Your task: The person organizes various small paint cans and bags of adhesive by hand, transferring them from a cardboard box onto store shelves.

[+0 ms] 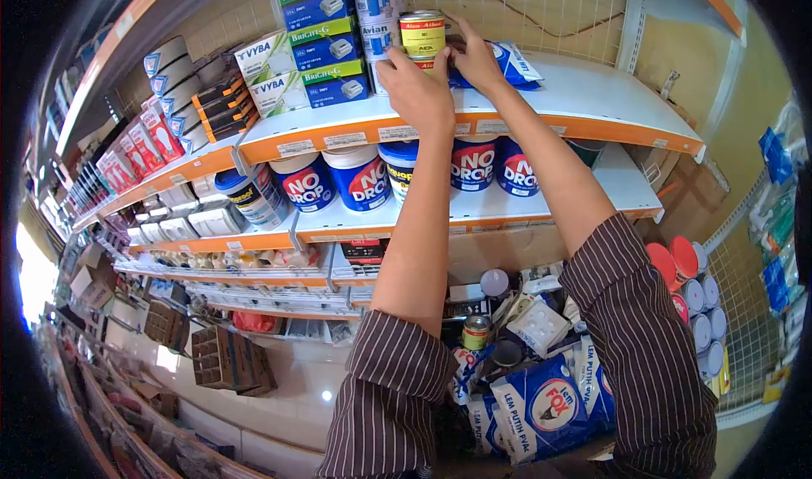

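On the upper white shelf, two yellow-and-red glue cans stand stacked, the upper can [423, 35] resting on the lower can [425, 61]. My left hand [416, 92] curls against the left and front of the lower can and partly hides it. My right hand [475, 58] grips the right side of the stack, its thumb by the lower can and its fingers bent behind. Just left of the cans stands a column of white Avian cans [378, 32]. A blue-and-white bag [512, 66] lies right of my right hand.
Bright-G boxes [325, 49] and VYBA boxes [275, 73] are stacked to the left. No Drop buckets [359, 177] line the shelf below. Under my arms lie Lem Fox glue bags [550, 403] and another yellow can [476, 333]. An orange shelf edge [355, 138] runs beneath my wrists.
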A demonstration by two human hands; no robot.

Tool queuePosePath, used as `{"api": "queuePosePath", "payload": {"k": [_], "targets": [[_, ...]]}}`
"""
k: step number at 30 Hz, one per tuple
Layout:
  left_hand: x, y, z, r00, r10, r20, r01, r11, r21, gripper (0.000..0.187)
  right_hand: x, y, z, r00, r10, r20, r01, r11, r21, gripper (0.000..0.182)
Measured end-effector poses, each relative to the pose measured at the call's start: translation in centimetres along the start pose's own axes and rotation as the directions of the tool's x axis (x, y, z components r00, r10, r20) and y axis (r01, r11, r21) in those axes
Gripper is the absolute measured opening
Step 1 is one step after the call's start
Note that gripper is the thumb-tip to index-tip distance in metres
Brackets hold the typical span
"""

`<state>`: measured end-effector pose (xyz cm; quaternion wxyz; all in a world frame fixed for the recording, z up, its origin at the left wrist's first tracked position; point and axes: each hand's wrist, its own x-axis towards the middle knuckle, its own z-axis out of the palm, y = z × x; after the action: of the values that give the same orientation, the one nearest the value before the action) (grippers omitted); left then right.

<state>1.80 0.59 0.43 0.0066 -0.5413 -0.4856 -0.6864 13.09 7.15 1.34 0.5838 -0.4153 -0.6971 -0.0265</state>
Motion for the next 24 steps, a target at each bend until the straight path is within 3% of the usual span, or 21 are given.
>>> {"api": "queuePosePath", "payload": {"k": [11, 14, 17, 23, 24], "targets": [[0.0, -0.1, 0.1, 0.999, 0.042, 0.0, -0.042, 0.998, 0.039, 0.057, -0.8, -2.8, -0.9, 0.994, 0.021, 0.109, -0.006, 0.99, -0.138, 0.065], [-0.1, 0.0, -0.1, 0.999, 0.035, 0.005, -0.036, 0.999, 0.035, 0.058, -0.7, -1.8, -0.5, 0.989, -0.117, 0.093, 0.13, 0.98, -0.152, 0.067], [-0.1, 0.2, -0.2, 1.0, 0.02, 0.007, -0.02, 1.0, 0.007, 0.059, -0.5, -1.4, -0.3, 0.984, -0.157, 0.085, 0.168, 0.975, -0.144, 0.067], [-0.3, 0.2, -0.6, 0.999, 0.033, -0.011, -0.034, 0.998, -0.044, 0.058, -0.8, -3.8, -1.3, 0.998, 0.054, -0.015, -0.056, 0.984, -0.171, 0.059], [-0.2, 0.3, -0.6, 1.0, 0.028, -0.005, -0.028, 0.999, -0.044, 0.058, -0.7, -3.5, -1.2, 0.997, -0.009, -0.083, -0.008, 0.98, -0.198, 0.059]]}}
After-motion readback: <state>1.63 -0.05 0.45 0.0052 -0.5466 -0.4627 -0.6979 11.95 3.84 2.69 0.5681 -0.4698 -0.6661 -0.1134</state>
